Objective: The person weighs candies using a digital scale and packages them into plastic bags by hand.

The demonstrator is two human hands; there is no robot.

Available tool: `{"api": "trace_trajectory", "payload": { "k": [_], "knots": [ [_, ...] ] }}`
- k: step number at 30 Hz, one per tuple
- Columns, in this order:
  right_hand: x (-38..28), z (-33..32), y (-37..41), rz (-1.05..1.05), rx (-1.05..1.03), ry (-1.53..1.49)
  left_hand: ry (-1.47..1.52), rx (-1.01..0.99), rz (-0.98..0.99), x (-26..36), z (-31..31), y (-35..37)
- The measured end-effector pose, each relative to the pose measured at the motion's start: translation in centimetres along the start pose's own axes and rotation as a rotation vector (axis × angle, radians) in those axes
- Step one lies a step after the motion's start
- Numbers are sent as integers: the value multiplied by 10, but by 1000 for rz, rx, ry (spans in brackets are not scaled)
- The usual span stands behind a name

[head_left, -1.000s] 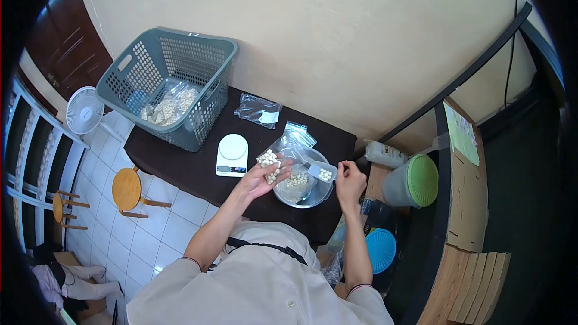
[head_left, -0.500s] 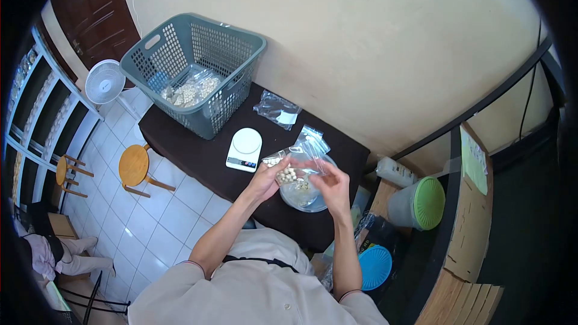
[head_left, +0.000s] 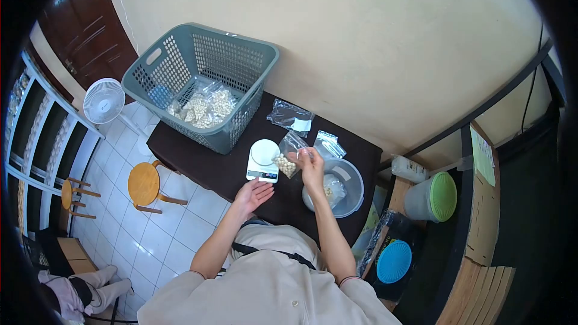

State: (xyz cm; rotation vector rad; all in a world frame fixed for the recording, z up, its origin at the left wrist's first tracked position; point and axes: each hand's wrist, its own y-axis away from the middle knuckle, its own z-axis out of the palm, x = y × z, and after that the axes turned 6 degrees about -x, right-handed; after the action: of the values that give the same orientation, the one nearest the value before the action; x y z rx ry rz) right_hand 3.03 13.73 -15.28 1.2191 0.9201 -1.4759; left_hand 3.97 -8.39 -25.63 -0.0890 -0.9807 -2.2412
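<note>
One table (head_left: 211, 168), dark cloth cover, matte, carries the setup. Perforated grey-green plastic basket (head_left: 244, 121): left of the scale and toward the wall; rigid, flared walls, with clear bags of pale pellets inside. Round wooden stool (head_left: 144, 184): on the tiled floor, left of the scale. Translucent plastic basin (head_left: 356, 176): right of the scale, round, smooth-walled; a clear bag with pellets (head_left: 337, 188) lies in it. Kitchen scale (head_left: 265, 153): white, round platform on a rectangular body, display end toward the person. Left hand (head_left: 254, 195): at the scale's near edge, palm up, fingers loosely extended, grasping nothing; contact with the scale cannot be determined. Right hand (head_left: 303, 154): right of the scale, thumb and fingers closed in a pinch on the clear pouch (head_left: 292, 142). Pouch is thin, glossy, wrinkled film, just beside the scale on its right; long axis runs roughly from wall side to person side, slightly slanted, filled end toward the person. Flat clear packet (head_left: 289, 115): wall side of the scale, creased. Shiny packets (head_left: 329, 144): right of the scale, between flat packet and basin. Pouch contents (head_left: 285, 165): small, off-white, rounded pieces, clustered at the filled end.
</note>
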Motion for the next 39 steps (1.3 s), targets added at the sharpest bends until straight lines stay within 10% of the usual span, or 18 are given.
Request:
{"api": "trace_trajectory", "payload": {
  "k": [10, 14, 35, 39],
  "knots": [
    [174, 22, -95, 174, 178, -220, -138, 98, -106, 86, -75, 18],
    [222, -1, -120, 54, 237, 470, -280, 105, -153, 104, -95, 11],
    [189, -12, -14, 264, 415, 543, -807, 35, -112, 133, -70, -21],
    [182, -1, -41, 422, 452, 112, -978, 39, -54, 133, -52, -37]
  ]
}}
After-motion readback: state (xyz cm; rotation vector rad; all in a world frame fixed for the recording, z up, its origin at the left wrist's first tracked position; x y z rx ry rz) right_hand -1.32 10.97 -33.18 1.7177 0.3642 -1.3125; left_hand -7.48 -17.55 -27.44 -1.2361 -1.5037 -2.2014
